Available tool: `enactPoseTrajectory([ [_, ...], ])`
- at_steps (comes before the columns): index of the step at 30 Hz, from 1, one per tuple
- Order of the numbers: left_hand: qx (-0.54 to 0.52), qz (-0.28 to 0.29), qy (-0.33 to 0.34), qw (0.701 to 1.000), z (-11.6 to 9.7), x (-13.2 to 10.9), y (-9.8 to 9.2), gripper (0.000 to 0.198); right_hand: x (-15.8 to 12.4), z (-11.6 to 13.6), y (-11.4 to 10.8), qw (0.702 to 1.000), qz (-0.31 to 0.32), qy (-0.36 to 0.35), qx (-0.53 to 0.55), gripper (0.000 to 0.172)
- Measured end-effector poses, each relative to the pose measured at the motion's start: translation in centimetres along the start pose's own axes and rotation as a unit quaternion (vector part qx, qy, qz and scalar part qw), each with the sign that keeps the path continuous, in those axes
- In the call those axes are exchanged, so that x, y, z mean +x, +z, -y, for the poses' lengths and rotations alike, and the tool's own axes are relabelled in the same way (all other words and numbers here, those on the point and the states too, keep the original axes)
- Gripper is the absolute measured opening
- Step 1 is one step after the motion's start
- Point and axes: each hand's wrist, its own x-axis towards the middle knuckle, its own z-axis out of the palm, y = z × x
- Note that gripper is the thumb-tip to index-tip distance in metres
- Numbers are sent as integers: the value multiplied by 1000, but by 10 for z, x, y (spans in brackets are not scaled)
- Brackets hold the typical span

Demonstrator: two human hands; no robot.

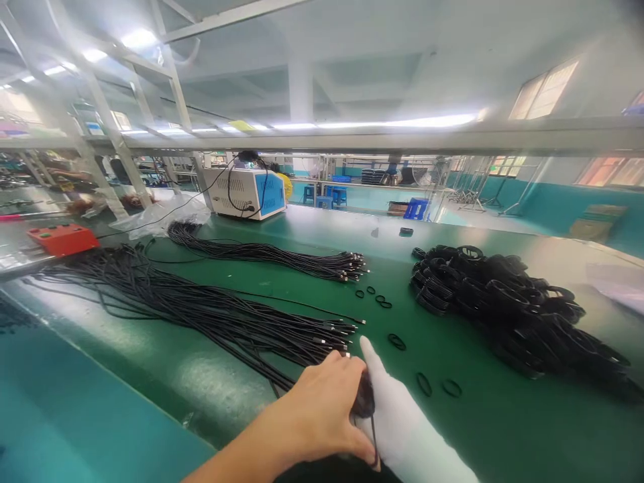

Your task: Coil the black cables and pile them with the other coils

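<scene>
My left hand (327,406), bare, is closed around a small black cable coil (363,396) near the front of the bench. A thin black band runs down by its thumb. On the coil's other side, my right hand (397,416) in a white glove presses against it, one finger stretched upward. Its other fingers are largely hidden. Just beyond my hands lie the loose ends of a long bundle of black cables (216,315). Several black rubber bands (396,342) are scattered on the green bench to the right of the hands.
A big pile of coiled black cables (493,302) covers the right side. Another cable bundle (272,256) lies farther back. Behind are a white-and-blue machine (246,193), a plastic bag (161,218) and a red control box (64,239). A metal rail (322,142) crosses above the green bench (402,443).
</scene>
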Motion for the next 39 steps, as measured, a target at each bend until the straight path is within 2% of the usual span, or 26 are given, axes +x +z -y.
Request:
enactPoseTrajectory([
  [1,11,13,6,1000,2,4,-2,53,-2,2,0,1000,1,-5,-14,99],
  [3,-5,82,10,997,9,12,-10,37,-6,14,-1,998,13,-31,-46,89],
  [5,-57,149,11,987,18,19,-18,15,-11,31,-5,993,5,-61,-96,64],
  [6,-81,157,10,984,22,21,-21,11,-13,41,-8,990,-11,-75,-122,49],
  [7,-95,145,10,985,24,22,-21,18,-15,49,-12,987,-27,-88,-135,35],
  [9,-94,100,7,991,27,23,-18,26,-19,61,-20,990,-7,-101,-98,23],
  [11,-80,84,0,993,26,20,-12,25,-23,65,-28,990,98,-86,54,31],
  [13,-124,92,-13,988,22,14,-11,21,-25,61,-36,946,206,-57,245,44],
  [15,-241,85,-26,966,17,7,-15,16,-26,56,-40,893,254,-54,367,51],
  [17,-370,58,-33,927,12,3,-22,14,-26,53,-40,872,271,-66,402,54],
  [19,-447,20,-27,894,7,2,-25,15,-25,52,-36,872,274,-74,400,53],
  [25,-497,-38,-30,867,-6,17,-5,18,-19,42,-28,861,299,-100,400,56],
  [28,-467,-83,-8,880,-11,17,-6,11,-19,42,-33,868,270,-100,405,66],
  [30,-373,-149,16,916,-16,12,-15,15,-19,42,-36,873,256,-90,404,73],
  [32,-253,-172,55,951,-21,7,-27,29,-19,40,-36,871,272,-68,404,71],
  [33,-205,-147,77,965,-24,6,-32,35,-18,38,-35,862,295,-57,408,68],
  [35,-180,-39,108,977,-25,10,-39,38,-17,31,-33,836,341,-47,427,62],
  [37,-246,58,100,962,-20,19,-40,33,-15,28,-31,817,359,-40,450,57],
  [39,-334,74,53,938,-13,30,-34,30,-12,31,-30,831,316,-38,456,53],
])
